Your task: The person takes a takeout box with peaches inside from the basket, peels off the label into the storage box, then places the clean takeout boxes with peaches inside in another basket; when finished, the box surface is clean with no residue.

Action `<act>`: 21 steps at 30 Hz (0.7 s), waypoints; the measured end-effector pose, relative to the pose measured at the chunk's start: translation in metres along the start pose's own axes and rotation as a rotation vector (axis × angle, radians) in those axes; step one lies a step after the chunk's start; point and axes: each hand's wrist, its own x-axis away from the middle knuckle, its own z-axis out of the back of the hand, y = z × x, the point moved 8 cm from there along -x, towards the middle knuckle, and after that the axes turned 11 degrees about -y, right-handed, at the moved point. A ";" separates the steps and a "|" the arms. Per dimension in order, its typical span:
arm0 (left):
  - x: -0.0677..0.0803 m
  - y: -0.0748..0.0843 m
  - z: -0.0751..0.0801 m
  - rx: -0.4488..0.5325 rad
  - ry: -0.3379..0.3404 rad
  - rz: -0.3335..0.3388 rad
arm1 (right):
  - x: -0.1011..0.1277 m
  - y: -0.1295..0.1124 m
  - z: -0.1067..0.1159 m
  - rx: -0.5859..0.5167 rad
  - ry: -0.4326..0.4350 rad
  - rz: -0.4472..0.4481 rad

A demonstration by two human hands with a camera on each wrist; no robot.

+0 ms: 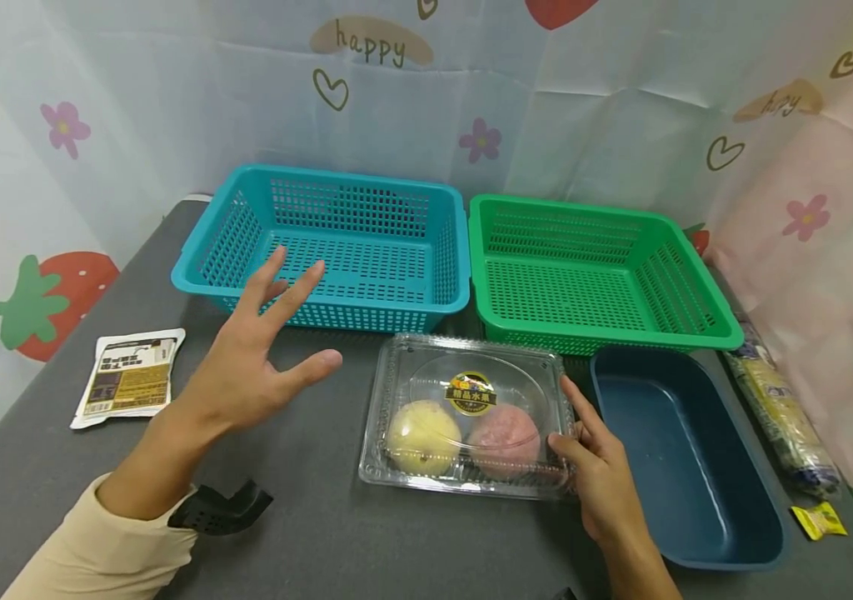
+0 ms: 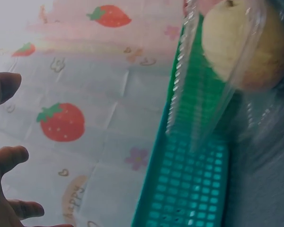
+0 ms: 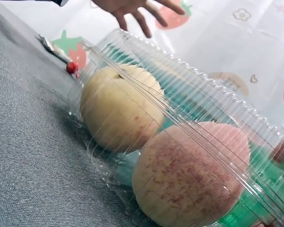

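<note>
Two fruits sit in a clear clamshell box [image 1: 467, 417] on the grey table [image 1: 321, 533], just in front of the seam between the blue basket [image 1: 336, 242] and green basket [image 1: 591, 271], w/ the dark blue tray [image 1: 685, 467] just beside it on the right. Right hand [image 1: 601, 475] is at the box's right edge, thumb and fingers curled onto the rim, so it's gripping the box; likely steadying it from the side since lid is shut and box lies flat on the table. Left hand [image 1: 257, 350] is off everything, fingers spread and straight, holding nothing, hovering between box and blue basket's front wall. Yellow fruit [image 3: 120, 111] is left, pink one [image 3: 191, 172] right, both pressed close under the ribbed lid, gold sticker [image 1: 471, 392] on top. Both baskets show nothing inside. Foil pouch [image 1: 129, 375] lies far left, a noodle-like pack [image 1: 779, 408] and small yellow sachet [image 1: 819, 520] at far right, all well apart from the hands.
</note>
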 end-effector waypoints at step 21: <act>-0.006 -0.013 -0.074 0.093 -0.321 0.151 | -0.001 0.004 0.001 0.007 -0.015 -0.016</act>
